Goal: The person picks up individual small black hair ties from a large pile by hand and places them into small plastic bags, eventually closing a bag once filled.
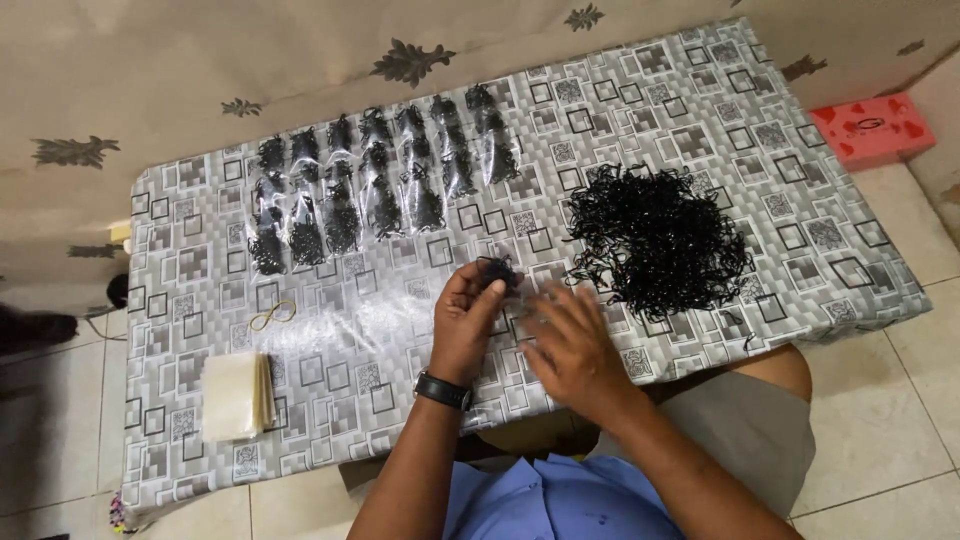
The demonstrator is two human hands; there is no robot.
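Note:
My left hand point(466, 322) pinches a small bunch of black elastic bands point(500, 272) just above the low table point(200, 400). A watch sits on that wrist. My right hand point(572, 345) hovers beside it, blurred, fingers spread flat over the tabletop and holding nothing I can see. To the right lies a large loose pile of black bands point(655, 238). Several clear packets filled with black bands point(375, 185) lie in rows at the back left.
A stack of empty clear bags point(238, 395) rests near the table's front left. A tan rubber band point(272, 316) lies beside it. A red box point(873, 128) sits on the floor at right. A curtain hangs behind the table.

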